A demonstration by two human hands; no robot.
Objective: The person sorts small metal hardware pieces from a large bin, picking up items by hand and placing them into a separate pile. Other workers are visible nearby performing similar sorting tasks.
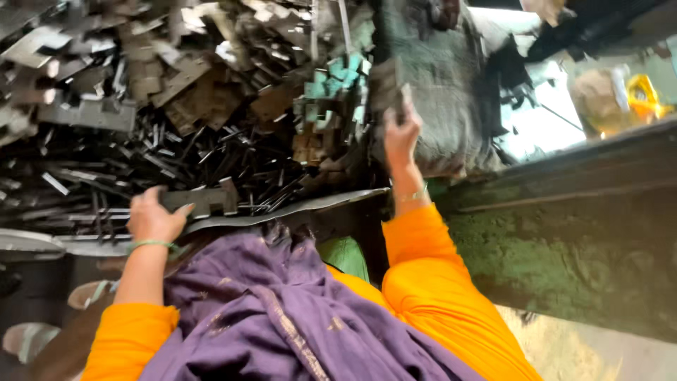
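Purple shawl [282,317] aside, your left hand [151,215] is closed on a notched plate [204,199] at the pile's [176,106] edge, right hand [400,130] pinching another piece [386,86] by the sack [437,77] — probably stiff, sharp-edged, so grip the flats.

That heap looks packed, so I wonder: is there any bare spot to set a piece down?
Hardly. Metal scrap covers everything ahead of the left hand and right hand. The only bare surfaces are the grey sack beside the right hand and the green ledge right of the orange sleeve.
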